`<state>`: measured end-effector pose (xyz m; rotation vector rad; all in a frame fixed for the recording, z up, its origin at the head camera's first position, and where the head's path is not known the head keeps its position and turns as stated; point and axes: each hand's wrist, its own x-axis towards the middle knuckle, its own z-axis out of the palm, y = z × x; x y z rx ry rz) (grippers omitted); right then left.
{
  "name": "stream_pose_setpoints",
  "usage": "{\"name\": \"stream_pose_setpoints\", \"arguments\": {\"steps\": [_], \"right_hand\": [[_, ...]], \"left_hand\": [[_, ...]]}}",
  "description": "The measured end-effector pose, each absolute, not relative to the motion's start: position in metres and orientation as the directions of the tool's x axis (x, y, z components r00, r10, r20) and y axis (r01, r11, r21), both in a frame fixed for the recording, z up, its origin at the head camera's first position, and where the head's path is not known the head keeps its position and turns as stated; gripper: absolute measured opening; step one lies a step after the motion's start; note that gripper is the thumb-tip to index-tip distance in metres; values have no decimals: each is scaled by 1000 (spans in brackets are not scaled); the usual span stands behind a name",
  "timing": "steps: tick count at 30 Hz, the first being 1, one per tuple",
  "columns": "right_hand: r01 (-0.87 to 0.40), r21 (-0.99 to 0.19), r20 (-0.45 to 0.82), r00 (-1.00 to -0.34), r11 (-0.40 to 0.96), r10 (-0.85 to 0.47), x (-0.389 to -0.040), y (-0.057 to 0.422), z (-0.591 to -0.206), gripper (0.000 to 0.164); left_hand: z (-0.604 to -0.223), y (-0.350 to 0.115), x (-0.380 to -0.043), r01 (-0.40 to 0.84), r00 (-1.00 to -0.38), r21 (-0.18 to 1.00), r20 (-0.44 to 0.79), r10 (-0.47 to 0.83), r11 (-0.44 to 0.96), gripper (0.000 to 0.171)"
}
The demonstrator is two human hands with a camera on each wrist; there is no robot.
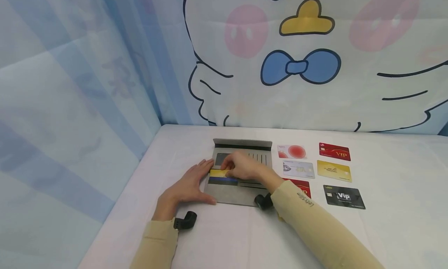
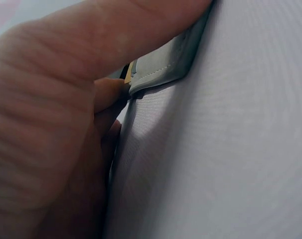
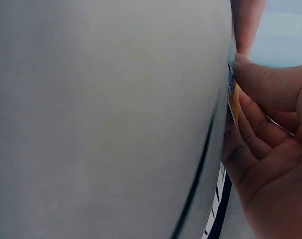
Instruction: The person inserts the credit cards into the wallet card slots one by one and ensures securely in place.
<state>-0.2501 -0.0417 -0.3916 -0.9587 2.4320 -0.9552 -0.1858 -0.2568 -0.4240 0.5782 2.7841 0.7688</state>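
A grey card wallet [image 1: 231, 194] lies unfolded on the table. In its left-hand slots, a yellow card [image 1: 217, 173] shows above a blue strip and a dark strip. My right hand [image 1: 245, 166] pinches the yellow card between thumb and fingers at its right part, covering some of it. My left hand [image 1: 190, 184] rests along the wallet's left edge, its fingers extended and its thumb at the lower edge. The left wrist view shows the wallet's stitched corner [image 2: 156, 74] under the thumb. In the right wrist view, the thumb [image 3: 270, 87] presses at the card edges.
Right of the wallet lie a white-and-red card [image 1: 292, 151], a silver card [image 1: 298, 169], a red VIP card [image 1: 334, 151], a gold card [image 1: 334, 170] and a black VIP card [image 1: 344, 196]. My right sleeve partly covers another red card [image 1: 303, 186]. A printed curtain [image 1: 297, 105] hangs behind.
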Motion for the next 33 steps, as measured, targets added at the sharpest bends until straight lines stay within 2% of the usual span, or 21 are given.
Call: {"name": "stream_pose_setpoints", "arguments": {"steps": [4,12,33], "right_hand": [[-501,-694,-48,-684,517,-728,-246,-41,-393,15],[-534,-633,-38,-701,560,-712,-240,-45,-390,13],[-640,-538,40,-670,549,-742,-234,-46,-395,15]], "left_hand": [[-424,-257,-186,330,-900,523,-77,430,785,116],[-424,-257,-186,330,-900,533,-73,431,779,116],[-423,-256,-186,327,-900,535,-75,430,779,116]]}}
